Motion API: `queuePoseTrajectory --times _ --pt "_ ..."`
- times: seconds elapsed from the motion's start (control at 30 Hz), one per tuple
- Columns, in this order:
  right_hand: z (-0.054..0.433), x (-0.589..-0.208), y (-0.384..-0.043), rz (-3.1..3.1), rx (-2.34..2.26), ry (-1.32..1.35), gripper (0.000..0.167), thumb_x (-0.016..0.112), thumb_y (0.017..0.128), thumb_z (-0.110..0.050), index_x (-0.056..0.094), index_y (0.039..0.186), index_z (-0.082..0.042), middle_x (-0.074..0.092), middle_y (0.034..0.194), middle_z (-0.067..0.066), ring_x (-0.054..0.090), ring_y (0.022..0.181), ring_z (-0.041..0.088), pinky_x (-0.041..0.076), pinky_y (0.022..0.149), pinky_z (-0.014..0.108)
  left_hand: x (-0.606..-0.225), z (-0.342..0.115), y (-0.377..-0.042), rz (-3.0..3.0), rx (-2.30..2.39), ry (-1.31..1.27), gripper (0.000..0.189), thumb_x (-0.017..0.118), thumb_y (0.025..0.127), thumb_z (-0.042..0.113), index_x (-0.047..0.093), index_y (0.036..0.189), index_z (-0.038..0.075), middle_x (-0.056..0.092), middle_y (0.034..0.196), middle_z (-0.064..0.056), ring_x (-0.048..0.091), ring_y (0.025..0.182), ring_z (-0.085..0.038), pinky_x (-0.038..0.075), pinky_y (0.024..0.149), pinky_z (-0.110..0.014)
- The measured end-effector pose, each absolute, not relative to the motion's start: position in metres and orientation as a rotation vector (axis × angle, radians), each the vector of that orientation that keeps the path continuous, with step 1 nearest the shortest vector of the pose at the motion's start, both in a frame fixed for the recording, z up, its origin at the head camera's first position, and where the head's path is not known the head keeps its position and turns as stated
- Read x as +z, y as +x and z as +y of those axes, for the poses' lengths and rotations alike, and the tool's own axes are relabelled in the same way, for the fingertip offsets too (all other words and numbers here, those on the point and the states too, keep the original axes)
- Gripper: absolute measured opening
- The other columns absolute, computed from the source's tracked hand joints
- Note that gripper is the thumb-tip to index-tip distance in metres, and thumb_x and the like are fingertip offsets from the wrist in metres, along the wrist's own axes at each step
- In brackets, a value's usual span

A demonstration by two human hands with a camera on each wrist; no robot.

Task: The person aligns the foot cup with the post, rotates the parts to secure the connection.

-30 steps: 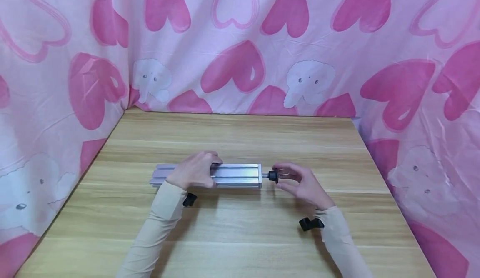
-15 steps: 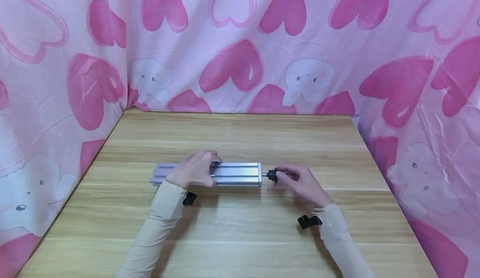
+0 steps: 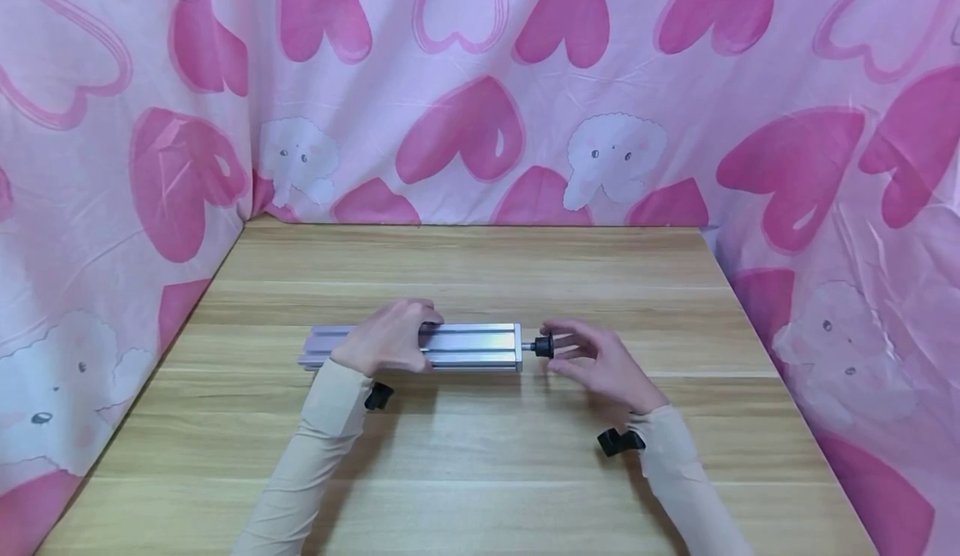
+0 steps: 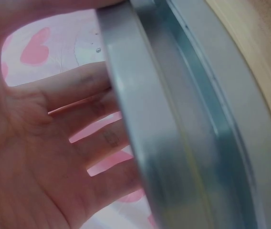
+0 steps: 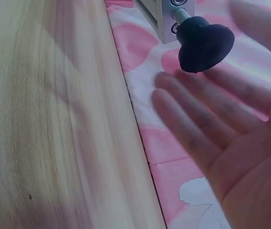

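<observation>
My left hand [image 3: 390, 339] grips a silver aluminium extrusion [image 3: 474, 339] across its middle, thumb on the near side and fingers over the far side. The left wrist view shows the slotted face of the extrusion [image 4: 145, 105] with fingers [image 4: 78, 83] behind it. A black levelling foot [image 3: 543, 346] on a threaded stud sticks out of the extrusion's right end plate [image 3: 518, 348]. Around that foot my right hand [image 3: 606, 366] has its fingers spread. In the right wrist view the foot [image 5: 204, 45] stands apart from the thumb, with straightened fingers [image 5: 188, 124] beyond it.
The wood-grain table [image 3: 480, 473] lies under both arms. Pink heart-patterned cloth [image 3: 465, 131] hangs along its back and sides. A black wrist mount [image 3: 618, 442] juts from the right sleeve, and another black mount [image 3: 378, 396] from the left.
The right fingers pinched the black levelling foot half a second ago and have since spread off it. My left hand keeps its hold, and the extrusion stays in place.
</observation>
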State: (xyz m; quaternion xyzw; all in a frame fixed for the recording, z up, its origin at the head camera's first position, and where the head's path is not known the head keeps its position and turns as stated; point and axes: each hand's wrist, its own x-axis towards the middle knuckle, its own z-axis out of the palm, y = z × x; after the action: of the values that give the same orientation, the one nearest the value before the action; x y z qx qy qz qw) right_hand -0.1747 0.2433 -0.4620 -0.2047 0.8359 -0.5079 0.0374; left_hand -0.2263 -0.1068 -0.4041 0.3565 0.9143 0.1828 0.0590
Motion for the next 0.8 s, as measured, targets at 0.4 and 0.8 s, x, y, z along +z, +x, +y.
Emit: queuePoseTrajectory --times 0.4,0.8 --pt "0.2407 -0.4611 -0.1734 2.542 -1.622 -0.623 0.045 0.075 0.09 -0.012 0.064 0.133 -0.015 0.071 0.122 0.008 0.072 0.103 0.018 0.057 0.092 0.033 -0.4027 -0.1067 -0.225 2.772 0.554 1.071 0.048 0.077 0.057 0.014 0.075 0.104 0.003 0.063 0.087 -0.003 0.049 0.071 -0.012 0.044 0.063 -0.025" --pt "0.2405 -0.466 -0.1793 2.466 -1.574 -0.53 0.034 0.051 0.105 -0.033 0.072 0.114 -0.009 0.078 0.093 0.005 0.076 0.081 0.027 0.06 0.077 0.032 -0.405 -0.1054 -0.2242 2.763 0.548 1.092 0.044 0.076 0.058 0.014 0.074 0.1 0.004 0.061 0.084 -0.004 0.047 0.068 -0.011 0.041 0.06 -0.024"
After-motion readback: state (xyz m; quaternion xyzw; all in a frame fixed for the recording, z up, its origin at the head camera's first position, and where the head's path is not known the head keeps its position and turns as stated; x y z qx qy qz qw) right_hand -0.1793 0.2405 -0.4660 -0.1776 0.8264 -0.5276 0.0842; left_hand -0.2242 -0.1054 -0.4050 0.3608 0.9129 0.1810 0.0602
